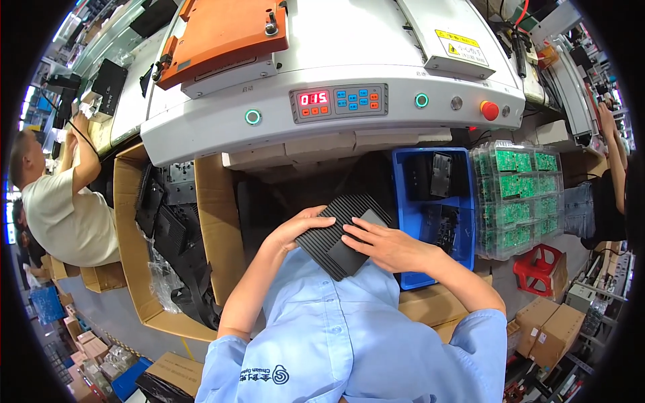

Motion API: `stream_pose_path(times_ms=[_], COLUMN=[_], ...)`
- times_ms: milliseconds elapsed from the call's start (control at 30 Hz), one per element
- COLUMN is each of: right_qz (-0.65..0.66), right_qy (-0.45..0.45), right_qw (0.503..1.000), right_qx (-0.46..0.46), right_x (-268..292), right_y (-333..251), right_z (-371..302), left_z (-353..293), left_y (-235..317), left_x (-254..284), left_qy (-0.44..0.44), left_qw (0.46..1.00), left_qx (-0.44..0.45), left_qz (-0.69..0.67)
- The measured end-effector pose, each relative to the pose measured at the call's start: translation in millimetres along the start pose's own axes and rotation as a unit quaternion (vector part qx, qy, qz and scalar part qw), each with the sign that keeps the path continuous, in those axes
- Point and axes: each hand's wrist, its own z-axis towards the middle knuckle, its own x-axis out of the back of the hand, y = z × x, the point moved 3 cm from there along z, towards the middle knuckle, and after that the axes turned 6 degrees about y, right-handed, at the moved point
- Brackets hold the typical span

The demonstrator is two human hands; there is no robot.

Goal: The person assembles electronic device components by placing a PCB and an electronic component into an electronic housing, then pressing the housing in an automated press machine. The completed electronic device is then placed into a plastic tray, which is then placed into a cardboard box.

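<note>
In front of my chest is a black ribbed metal case [344, 232], tilted, with a smooth flat patch among its fins. My left hand [299, 228] grips its left edge, the thumb lying on top and the other fingers partly hidden. From the right, my right hand [388, 246] holds the same case, its fingers laid over the smooth patch; what lies under that hand is hidden.
Ahead stands a white machine with a control panel [338, 102], a red stop button [489, 110] and an orange fixture [228, 40]. A cardboard box [218, 232] of black parts is left; a blue bin [404, 221] and clear trays of green boards [517, 201] are right. A person [67, 208] works far left.
</note>
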Motion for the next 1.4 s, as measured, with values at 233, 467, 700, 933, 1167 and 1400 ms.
stream_pose_path(times_ms=[233,467,700,933,1167,1400], right_qz=[-0.07,0.331,0.477,0.433,0.4,0.436], right_qy=[0.119,0.252,0.425,0.435,0.375,0.292], right_qw=[0.99,0.849,0.74,0.78,0.805,0.796], right_qx=[-0.004,-0.326,-0.209,-0.122,-0.224,-0.302], right_x=[9.3,62.8,155.1,297.4,298.6,289.6], right_y=[-9.3,-9.5,-30.1,-4.1,46.0,76.3], right_z=[5.1,0.1,45.5,167.2,256.4,278.4], left_z=[-7.0,-84.9,-162.0,-174.3,-147.9,-116.4], left_y=[-18.5,48.6,122.9,189.8,249.1,281.8], left_x=[18.1,-34.4,-59.9,-91.6,-76.0,-63.3], left_qy=[0.06,0.056,0.298,0.323,0.389,0.395], left_qw=[0.977,0.961,0.695,0.416,0.376,0.383], left_qx=[0.049,-0.249,-0.591,-0.673,-0.621,-0.616], left_qz=[-0.199,-0.106,0.281,0.519,0.567,0.564])
